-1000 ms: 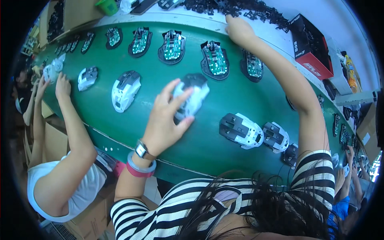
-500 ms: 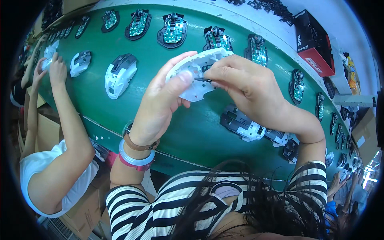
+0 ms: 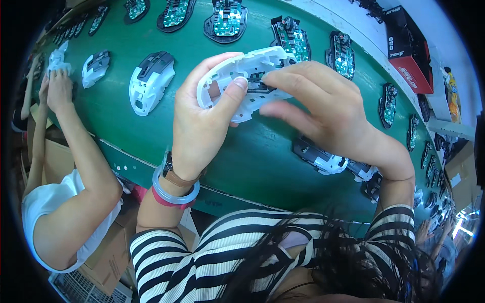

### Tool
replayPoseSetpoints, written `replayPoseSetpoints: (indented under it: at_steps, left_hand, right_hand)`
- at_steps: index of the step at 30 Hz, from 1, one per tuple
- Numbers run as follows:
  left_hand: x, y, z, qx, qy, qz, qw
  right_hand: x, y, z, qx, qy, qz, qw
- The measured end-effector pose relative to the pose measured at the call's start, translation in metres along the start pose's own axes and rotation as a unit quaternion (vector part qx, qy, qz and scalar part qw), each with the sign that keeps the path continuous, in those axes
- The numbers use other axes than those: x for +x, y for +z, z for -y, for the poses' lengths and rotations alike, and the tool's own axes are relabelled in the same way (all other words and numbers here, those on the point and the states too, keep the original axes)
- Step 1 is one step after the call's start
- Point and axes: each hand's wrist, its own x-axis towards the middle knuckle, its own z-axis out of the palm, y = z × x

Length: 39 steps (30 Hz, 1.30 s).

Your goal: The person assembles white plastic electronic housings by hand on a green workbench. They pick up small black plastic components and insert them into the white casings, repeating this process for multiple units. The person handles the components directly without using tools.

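The left hand (image 3: 202,113) is clamped on a white plastic shell (image 3: 234,70), thumb inside the hollow and fingers around the outer wall; the shell is held tilted above the green table (image 3: 242,169). A dark piece (image 3: 260,87) sits in the hollow, at the thumb tip's 3 o'clock. The right hand (image 3: 331,98) reaches in from 4 o'clock, its thumb and fingertips apart, forefinger at the dark piece; whether it touches, I cannot tell. Taking the held shell as clock centre, a circuit board on a black base (image 3: 226,21) lies toward 12 o'clock, another (image 3: 295,40) near 1 and a third (image 3: 342,56) at 2. A grey-and-white shell (image 3: 150,83) lies at 9 o'clock, a second (image 3: 96,68) beyond it. Toward 4 to 5, more two-tone shells (image 3: 323,157) lie in a row. A clear bracelet (image 3: 189,197) circles the left wrist at 7. A black-and-red box (image 3: 410,55) stands between 2 and 3, and a co-worker's hand (image 3: 60,90) is at a white item (image 3: 57,58) far off near 9.
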Motion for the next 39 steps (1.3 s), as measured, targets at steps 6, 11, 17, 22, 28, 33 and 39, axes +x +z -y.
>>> replayPoseSetpoints:
  at_steps: [6,11,17,22,28,33,39]
  left_hand:
    - [-0.002,0.001,-0.003,-0.057,0.012,0.014,0.998]
    - [0.000,-0.006,-0.001,-0.021,0.023,0.015,0.999]
    - [0.000,-0.009,0.001,-0.010,0.014,0.023,1.000]
    - [0.002,-0.006,0.004,0.015,0.039,0.008,0.999]
    - [0.010,-0.023,0.007,0.010,0.076,-0.014,0.997]
    - [0.006,-0.020,-0.002,0.006,0.038,0.022,0.999]
    - [0.005,-0.020,-0.001,-0.033,0.017,0.040,0.999]
  right_hand:
    - [0.012,-0.005,0.003,-0.065,0.046,0.025,0.996]
    - [0.012,0.008,0.007,-0.097,0.049,0.045,0.993]
    - [0.015,0.012,0.008,-0.141,0.052,0.063,0.987]
    - [0.017,0.023,0.018,-0.190,0.018,0.074,0.979]
    - [0.025,0.006,0.008,-0.054,0.013,0.005,0.998]
    - [0.031,0.001,0.001,0.191,0.190,0.101,0.958]
    - [0.032,0.000,0.009,0.134,0.122,0.125,0.975]
